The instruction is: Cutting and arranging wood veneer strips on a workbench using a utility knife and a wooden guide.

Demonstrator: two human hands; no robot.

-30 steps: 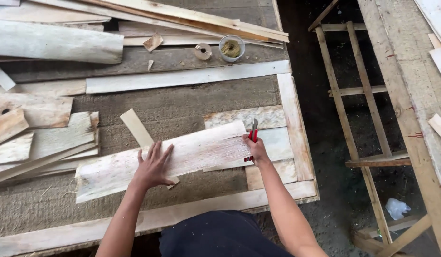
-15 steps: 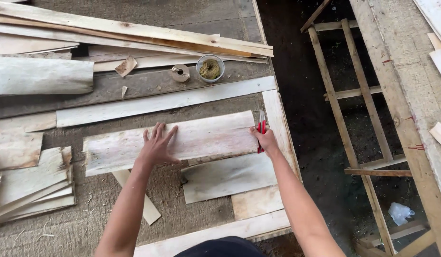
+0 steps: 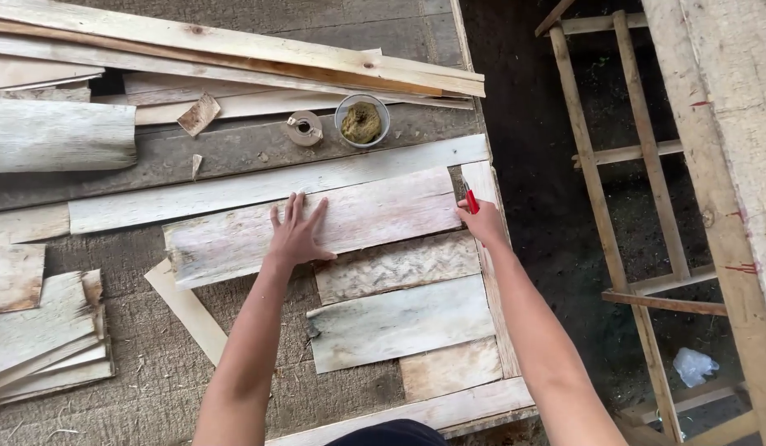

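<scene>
Meanwhile, left hand (image 3: 298, 235) splayed flat, pinning pale bark sheet (image 3: 317, 227); right hand (image 3: 484, 221) clenches red tool (image 3: 471, 199) at sheet's end.

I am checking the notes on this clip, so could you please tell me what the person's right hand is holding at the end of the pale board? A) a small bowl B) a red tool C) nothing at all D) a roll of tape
B: the right hand grips a red tool at the right end of the pale board, while the left hand lies flat on that board.
</scene>
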